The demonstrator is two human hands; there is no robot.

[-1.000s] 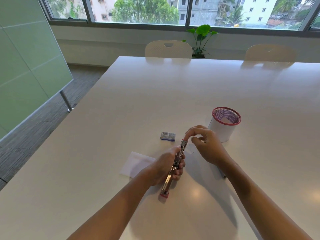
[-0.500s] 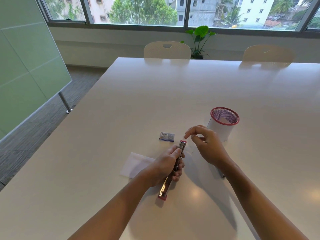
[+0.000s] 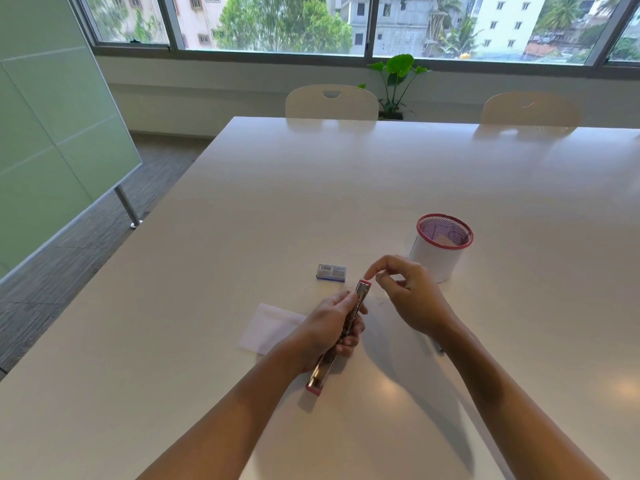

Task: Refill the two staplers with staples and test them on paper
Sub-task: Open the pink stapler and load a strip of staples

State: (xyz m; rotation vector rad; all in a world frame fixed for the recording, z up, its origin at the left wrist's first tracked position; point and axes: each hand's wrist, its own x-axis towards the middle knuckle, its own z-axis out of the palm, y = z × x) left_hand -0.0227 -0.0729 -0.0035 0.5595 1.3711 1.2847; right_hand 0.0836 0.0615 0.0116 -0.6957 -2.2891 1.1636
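Stapler [image 3: 346, 327]: opened out long and thin, metal with a pink cap at each end; its near end rests on the white table [image 3: 242, 209] and its far end tilts up and away.
Left hand [image 3: 332, 329]: wrapped round the middle of the stapler, fingers curled over its right side, thumb along the left.
Right hand [image 3: 408, 296]: just right of the stapler's far tip, not touching it; forefinger bent down toward the pink cap, thumb close under it, the other fingers loosely curled. Whether a strip of staples sits in the pinch cannot be told.
Paper [image 3: 266, 327]: a white sheet flat on the table, just left of the left hand, its right edge hidden behind the wrist.
Staple box [image 3: 331, 273]: small, blue and white, lying flat beyond the paper and left of the stapler's tip.
Mesh pen holder [image 3: 441, 251]: round, pink-rimmed, white-sided, upright behind the right hand; something white shows inside.
Far side: two pale chairs [image 3: 331, 102] at the table's far edge, a leafy potted plant [image 3: 398, 81] between them under the window.
Left edge: a green glass board [image 3: 52, 133] on a metal leg.
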